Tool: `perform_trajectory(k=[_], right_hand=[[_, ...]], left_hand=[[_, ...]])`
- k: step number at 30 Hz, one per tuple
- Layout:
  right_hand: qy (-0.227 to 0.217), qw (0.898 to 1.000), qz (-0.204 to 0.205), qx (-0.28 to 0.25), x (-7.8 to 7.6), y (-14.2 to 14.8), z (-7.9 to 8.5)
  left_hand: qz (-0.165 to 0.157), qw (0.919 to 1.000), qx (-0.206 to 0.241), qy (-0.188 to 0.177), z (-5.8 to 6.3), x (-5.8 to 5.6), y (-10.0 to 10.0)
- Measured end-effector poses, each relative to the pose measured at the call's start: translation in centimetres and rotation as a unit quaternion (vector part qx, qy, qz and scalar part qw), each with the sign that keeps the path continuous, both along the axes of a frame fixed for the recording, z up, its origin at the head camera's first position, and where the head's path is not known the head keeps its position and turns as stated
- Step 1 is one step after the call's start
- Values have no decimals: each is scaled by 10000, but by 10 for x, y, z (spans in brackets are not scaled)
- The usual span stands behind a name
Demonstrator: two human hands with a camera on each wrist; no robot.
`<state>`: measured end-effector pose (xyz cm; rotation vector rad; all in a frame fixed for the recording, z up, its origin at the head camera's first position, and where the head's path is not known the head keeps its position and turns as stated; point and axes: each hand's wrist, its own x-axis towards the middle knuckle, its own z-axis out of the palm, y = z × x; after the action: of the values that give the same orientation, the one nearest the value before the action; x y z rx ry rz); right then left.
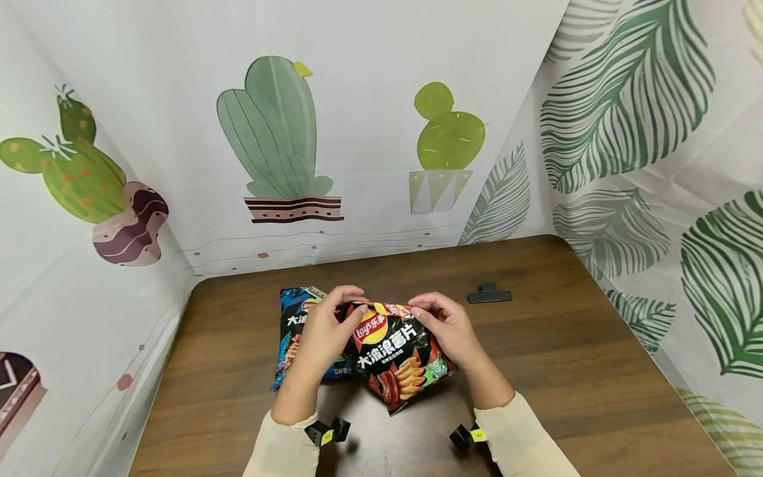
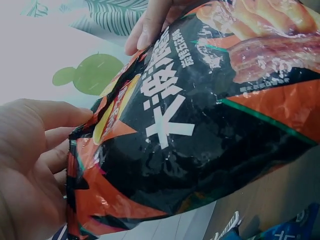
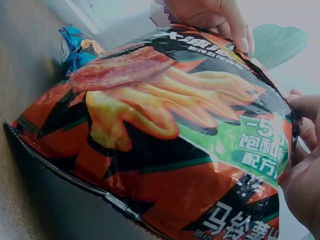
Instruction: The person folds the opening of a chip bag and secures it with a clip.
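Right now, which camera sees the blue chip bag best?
The head view: it shows the biggest part of the blue chip bag, though the left hand covers some. The wrist views each catch only a small piece.

Head view, one: from above, we look forward and down over the bench [image 1: 584, 384] to the printed backdrop [image 1: 369, 132]. Left wrist, one: close up, we face the black-and-red chip bag [image 2: 200, 125] (its lettering turned sideways). Right wrist, one: also close, opposite side, that bag common to all three.

black-and-red Lay's chip bag [image 1: 398, 358] | puffed, creased | top edge pinched between both hands [image 1: 328, 326] | tilted, printed front showing
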<state>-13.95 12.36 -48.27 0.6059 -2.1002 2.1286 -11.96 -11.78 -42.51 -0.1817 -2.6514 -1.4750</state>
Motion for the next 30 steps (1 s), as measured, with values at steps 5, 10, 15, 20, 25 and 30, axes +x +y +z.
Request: perform_trajectory(k=[5,10,15,20,25,30], right_hand=[[-99,9999,-59,-29,2,0,0],[-148,9999,-63,-56,2,-1,0],[-173,9998,-58,-68,3,-1,-1],[-235,9997,-79,-55,3,-2,-1],[-248,9996,-124,-38,2,-3,-2],[-208,9997,-108,-44,2,-3,-2]], left_hand=[[54,9996,-192,-202,0,1,-1],[13,9994,-218,-260,-1,0,-1],[-31,9996,-238,-157,-2,0,-2],[-42,9997,-218,-88,-3,0,-3],[-63,9997,-246,14,-5,-1,-4],[-147,9995,-238,116,-5,-1,-3]])
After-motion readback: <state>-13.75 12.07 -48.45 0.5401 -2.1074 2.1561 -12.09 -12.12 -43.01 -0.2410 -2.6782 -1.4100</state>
